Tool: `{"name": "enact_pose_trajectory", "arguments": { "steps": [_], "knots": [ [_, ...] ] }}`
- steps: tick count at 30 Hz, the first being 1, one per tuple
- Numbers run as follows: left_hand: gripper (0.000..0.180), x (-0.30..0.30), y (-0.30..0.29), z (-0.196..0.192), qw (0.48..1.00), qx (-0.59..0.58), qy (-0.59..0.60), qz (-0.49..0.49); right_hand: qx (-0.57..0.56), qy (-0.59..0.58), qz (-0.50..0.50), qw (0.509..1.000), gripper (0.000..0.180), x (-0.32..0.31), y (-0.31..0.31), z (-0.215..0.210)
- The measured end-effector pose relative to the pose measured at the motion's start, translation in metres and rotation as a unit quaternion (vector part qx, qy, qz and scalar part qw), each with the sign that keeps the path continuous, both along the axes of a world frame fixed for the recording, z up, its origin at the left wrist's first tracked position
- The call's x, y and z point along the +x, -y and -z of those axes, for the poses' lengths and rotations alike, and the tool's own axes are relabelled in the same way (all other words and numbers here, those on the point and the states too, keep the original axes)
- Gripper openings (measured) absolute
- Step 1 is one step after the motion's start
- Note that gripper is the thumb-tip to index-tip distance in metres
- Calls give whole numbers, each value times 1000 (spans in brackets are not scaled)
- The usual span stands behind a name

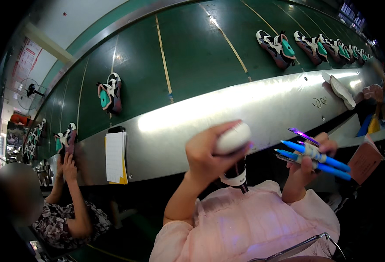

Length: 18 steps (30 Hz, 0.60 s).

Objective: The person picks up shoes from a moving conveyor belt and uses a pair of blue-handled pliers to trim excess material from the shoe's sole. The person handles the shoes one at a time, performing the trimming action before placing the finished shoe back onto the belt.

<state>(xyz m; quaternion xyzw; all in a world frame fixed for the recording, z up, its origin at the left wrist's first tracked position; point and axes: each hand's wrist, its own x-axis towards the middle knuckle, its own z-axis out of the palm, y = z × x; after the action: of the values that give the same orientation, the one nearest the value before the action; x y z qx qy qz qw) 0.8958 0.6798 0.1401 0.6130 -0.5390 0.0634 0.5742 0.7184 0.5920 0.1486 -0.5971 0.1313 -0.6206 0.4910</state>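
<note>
My left hand [203, 153] is closed around what looks like a sneaker [235, 139], blurred by motion and held above the near edge of the metal ledge. The sneaker's rounded white end points up, and a dark part with a white band [235, 177] hangs below my fingers. To the right, my right hand [304, 168] grips a bundle of blue pens [317, 158], wrapped together with pale tape. A slim, shiny purple pen [304, 136] sticks out above the blue ones in the same hand. My fingers partly hide the pens.
Beyond the metal ledge [179, 126] runs a green conveyor belt [192, 52]. A sneaker with a teal insert [109, 94] rests on it, with several more at the far right. Papers [115, 157] lie at the left; a white insole-like piece [342, 92] lies right. A co-worker's hands [68, 168] touch another sneaker [66, 139].
</note>
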Motion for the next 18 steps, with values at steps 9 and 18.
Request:
{"name": "enact_pose_trajectory", "arguments": {
  "steps": [9, 18],
  "knots": [
    [42, 136, 31, 77, 970, 182, -79, -144, 328, -22, -133, 935, 23, 3, 10, 58],
    [73, 69, 5, 93, 968, 81, -189, -140, 298, -119, -114, 940, 28, 6, 10, 58]
  ]
}}
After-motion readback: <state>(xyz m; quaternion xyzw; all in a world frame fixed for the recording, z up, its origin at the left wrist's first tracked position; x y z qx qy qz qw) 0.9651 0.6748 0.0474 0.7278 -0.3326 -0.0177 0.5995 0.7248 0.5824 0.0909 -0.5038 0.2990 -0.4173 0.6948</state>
